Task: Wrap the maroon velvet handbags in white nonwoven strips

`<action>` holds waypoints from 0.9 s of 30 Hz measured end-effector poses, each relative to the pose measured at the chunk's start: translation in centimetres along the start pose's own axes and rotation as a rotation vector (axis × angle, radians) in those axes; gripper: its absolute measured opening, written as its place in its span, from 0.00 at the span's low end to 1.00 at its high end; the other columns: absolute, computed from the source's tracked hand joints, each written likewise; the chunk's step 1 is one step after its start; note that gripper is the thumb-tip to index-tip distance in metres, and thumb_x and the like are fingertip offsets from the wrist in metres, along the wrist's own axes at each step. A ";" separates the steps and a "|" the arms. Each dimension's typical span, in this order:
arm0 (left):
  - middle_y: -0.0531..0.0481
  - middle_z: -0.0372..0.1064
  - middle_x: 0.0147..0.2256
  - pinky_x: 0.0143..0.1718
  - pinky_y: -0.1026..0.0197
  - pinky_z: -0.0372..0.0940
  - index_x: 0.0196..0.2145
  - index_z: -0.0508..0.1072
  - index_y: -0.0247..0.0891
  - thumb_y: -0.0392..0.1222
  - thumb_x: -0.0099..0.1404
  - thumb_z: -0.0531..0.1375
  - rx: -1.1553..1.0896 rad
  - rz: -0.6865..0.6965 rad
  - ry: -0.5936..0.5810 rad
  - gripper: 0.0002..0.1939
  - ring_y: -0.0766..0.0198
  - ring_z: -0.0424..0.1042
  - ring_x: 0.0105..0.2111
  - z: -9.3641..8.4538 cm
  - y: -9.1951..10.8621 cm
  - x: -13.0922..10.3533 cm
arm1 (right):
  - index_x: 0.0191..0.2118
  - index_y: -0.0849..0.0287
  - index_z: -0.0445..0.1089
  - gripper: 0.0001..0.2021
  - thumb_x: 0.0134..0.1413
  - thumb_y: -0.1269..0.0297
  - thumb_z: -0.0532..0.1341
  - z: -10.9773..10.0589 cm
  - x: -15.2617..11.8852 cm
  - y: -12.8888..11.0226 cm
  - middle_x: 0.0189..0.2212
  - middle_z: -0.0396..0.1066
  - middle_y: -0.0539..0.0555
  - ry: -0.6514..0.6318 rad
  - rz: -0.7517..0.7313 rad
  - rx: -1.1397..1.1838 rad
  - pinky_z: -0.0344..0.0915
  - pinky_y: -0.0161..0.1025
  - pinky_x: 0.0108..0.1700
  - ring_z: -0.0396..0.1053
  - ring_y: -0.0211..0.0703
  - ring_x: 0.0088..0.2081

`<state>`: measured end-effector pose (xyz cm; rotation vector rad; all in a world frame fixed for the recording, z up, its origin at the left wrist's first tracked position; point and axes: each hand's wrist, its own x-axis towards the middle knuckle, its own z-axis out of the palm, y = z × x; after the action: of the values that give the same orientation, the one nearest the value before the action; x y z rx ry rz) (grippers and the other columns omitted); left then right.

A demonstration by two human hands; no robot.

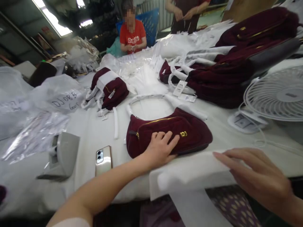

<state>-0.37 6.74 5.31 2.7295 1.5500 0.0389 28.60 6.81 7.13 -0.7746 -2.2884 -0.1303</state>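
Observation:
A dark red shoulder bag lies on the table in front of me, with a gold zipper, a gold emblem and a strap wrapped in white. My left hand rests flat on its front, fingers spread, touching the lower middle. At the near table edge, my right hand has its thumb and fingers on a thin white packing sheet. The sheet is partly folded over and hangs down past the edge toward my lap. Part of the right hand's grip is hidden behind the sheet.
A phone and a grey-white dispenser stand left. Another wrapped red bag sits behind them. A pile of red bags and a white fan occupy the right. Two people, one in a red shirt, work across the table.

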 end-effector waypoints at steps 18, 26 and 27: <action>0.43 0.62 0.60 0.59 0.58 0.55 0.66 0.56 0.33 0.51 0.63 0.54 -0.199 0.169 -0.653 0.36 0.56 0.62 0.57 -8.3 -2.6 5.6 | 0.41 0.60 0.72 0.08 0.61 0.76 0.58 10.5 2.0 -2.7 0.30 0.69 0.52 0.115 -0.384 -0.239 0.54 0.43 0.36 0.61 0.41 0.33; 0.36 0.66 0.53 0.52 0.55 0.61 0.59 0.64 0.27 0.68 0.57 0.57 -0.069 0.140 -0.651 0.45 0.49 0.67 0.50 -8.5 0.0 5.2 | 0.29 0.60 0.69 0.11 0.63 0.75 0.56 11.5 1.9 -3.1 0.29 0.68 0.54 0.126 -0.455 -0.218 0.52 0.43 0.34 0.58 0.42 0.31; 0.37 0.67 0.51 0.51 0.56 0.61 0.58 0.65 0.28 0.68 0.58 0.55 -0.062 0.152 -0.638 0.44 0.50 0.68 0.49 -8.4 0.0 5.1 | 0.28 0.60 0.69 0.11 0.62 0.76 0.56 11.5 1.9 -3.1 0.29 0.68 0.54 0.127 -0.455 -0.215 0.52 0.43 0.34 0.58 0.42 0.32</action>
<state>2.06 11.06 13.81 2.4378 1.1342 -0.6930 18.91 8.69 0.13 -0.3233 -2.3137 -0.6237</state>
